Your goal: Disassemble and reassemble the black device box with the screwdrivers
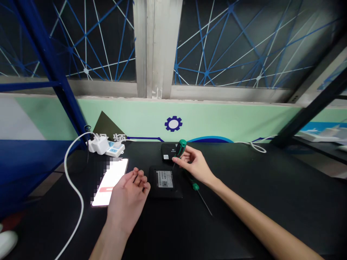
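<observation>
Currently, right hand (194, 167): grip closed on a green-handled screwdriver (181, 148), shaft slanting down-left toward the black surface (271, 187).
Left hand (127, 202): grip open, empty, at the edge of a smartphone (110, 182).

A workshop is indicated by a green-handled screwdriver (195, 186) and power strip (115, 149) on the table (271, 180), blue steel shelving (51, 68) and a gear-emblem wall mural (173, 123).

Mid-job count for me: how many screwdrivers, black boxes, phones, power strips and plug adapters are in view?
Green-handled screwdrivers: 2 (held screwdriver in right hand; lying screwdriver)
Flat black boxes: 2 (front box; rear box)
Smartphone: 1
Power strip: 1
White plug adapter: 1
Total: 7
</observation>
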The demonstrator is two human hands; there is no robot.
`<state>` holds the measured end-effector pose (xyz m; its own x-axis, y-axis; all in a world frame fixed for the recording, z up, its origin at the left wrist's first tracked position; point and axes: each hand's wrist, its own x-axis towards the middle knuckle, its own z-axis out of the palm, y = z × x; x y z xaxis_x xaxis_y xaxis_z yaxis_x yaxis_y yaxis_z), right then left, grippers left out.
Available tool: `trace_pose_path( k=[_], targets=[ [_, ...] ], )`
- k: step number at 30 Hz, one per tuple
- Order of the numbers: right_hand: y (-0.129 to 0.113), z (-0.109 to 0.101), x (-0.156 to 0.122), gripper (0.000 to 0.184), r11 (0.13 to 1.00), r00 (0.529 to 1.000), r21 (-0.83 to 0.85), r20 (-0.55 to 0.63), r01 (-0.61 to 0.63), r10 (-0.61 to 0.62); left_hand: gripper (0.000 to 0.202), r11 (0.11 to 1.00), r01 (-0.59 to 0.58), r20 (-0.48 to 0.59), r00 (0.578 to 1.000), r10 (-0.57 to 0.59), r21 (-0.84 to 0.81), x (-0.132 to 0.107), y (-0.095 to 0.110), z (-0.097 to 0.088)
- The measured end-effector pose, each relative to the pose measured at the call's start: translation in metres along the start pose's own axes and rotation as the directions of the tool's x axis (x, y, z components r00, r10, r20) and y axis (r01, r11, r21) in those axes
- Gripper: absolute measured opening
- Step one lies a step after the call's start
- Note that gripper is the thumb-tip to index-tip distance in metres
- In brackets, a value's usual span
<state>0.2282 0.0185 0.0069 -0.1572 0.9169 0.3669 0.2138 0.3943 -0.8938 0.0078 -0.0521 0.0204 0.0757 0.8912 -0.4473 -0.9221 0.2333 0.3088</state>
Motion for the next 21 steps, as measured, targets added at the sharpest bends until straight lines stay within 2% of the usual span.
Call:
trace_pose_path(
  k=[5, 8, 10, 12, 16, 21],
  targets=[
    [-0.002, -0.001, -0.001, 0.037, 0.999, 0.997, -0.010, -0.068, 0.042, -0.043, 0.013, 1.000, -0.007, -0.007, 1.000, 0.007, -0.003, 0.000, -0.001, 0.000],
    [-0.006, -0.004, -0.002, 0.036, 0.996, 0.994, 0.064, -0.099, 0.057, -0.050, 0.012, 1.000, -0.010, -0.012, 1.000, 0.010, -0.001, -0.001, -0.001, 0.001],
    [-0.008, -0.006, -0.003, 0.037, 0.990, 0.998, 0.139, -0.055, 0.033, -0.026, 0.013, 1.000, -0.008, -0.012, 1.000, 0.008, 0.000, -0.001, -0.001, 0.002],
    [-0.011, -0.008, -0.005, 0.037, 0.981, 0.999, 0.195, 0.044, -0.001, -0.007, 0.014, 1.000, -0.005, -0.009, 1.000, 0.005, -0.002, -0.001, 0.000, 0.002],
    [-0.014, -0.009, -0.010, 0.037, 0.973, 0.973, 0.222, 0.229, -0.063, 0.011, 0.015, 1.000, -0.004, -0.010, 1.000, 0.004, 0.004, -0.001, 0.000, 0.002],
    [-0.019, -0.008, -0.014, 0.038, 0.981, 0.955, 0.184, 0.298, -0.065, 0.007, 0.014, 1.000, -0.012, 0.000, 1.000, 0.012, 0.006, -0.001, 0.000, 0.001]
  ],
)
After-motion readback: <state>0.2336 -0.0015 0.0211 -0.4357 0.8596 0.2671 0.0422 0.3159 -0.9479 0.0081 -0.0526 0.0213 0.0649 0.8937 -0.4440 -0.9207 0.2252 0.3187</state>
